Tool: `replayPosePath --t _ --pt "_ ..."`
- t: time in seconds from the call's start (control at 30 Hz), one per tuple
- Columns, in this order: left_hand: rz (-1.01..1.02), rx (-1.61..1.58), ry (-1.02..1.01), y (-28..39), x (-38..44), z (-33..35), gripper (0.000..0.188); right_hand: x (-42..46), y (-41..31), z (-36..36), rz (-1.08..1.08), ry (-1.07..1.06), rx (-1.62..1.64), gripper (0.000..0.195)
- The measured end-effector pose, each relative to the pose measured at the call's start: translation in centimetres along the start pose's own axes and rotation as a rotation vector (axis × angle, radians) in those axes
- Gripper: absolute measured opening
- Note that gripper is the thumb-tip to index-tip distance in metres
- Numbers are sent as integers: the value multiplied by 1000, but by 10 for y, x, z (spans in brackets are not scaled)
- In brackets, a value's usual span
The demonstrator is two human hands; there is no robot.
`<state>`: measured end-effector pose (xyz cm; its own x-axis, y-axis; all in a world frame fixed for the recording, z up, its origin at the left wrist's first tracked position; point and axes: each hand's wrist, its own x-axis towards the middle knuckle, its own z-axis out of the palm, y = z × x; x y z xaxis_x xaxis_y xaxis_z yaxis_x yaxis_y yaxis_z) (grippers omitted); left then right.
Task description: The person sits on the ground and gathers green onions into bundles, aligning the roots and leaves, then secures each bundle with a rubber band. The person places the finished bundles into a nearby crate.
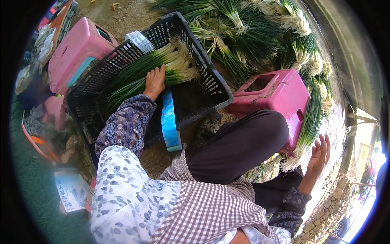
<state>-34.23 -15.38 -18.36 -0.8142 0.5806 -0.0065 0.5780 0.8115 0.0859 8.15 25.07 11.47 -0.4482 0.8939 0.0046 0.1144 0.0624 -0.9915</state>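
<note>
My left hand (pixel 154 80) lies over the green onions (pixel 179 62) in a black plastic crate (pixel 224 94). Its fingers touch the pale stalks; its thumb is hidden, so I cannot tell whether it grips any. White roots point toward the crate's far right side, and the green leaves run to the left. On the right, my right hand (pixel 318 155) is raised with its fingers apart and nothing in it. Near it, a bunch of green onions (pixel 306 131) hangs along a pink plastic stool (pixel 288 91), roots downward in the picture.
A large pile of green onions (pixel 253 33) covers the ground beyond the crate. Another pink stool (pixel 73 55) stands at the crate's left. A blue strip (pixel 169 122) hangs over the near rim, and a white printed strip (pixel 139 41) is on the far rim. My bent knee (pixel 268 128) is beside the crate.
</note>
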Motion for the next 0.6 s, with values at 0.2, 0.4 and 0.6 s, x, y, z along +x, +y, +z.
replayPosePath --t 0.2,0.4,0.6 --pt "5 155 42 -2 4 23 85 -10 13 -8 121 99 -80 45" --pt "-58 65 -83 6 -3 10 121 -16 25 -9 119 137 -17 44" --pt "-73 -38 -89 28 -30 -17 115 -29 18 -10 77 175 -201 44"
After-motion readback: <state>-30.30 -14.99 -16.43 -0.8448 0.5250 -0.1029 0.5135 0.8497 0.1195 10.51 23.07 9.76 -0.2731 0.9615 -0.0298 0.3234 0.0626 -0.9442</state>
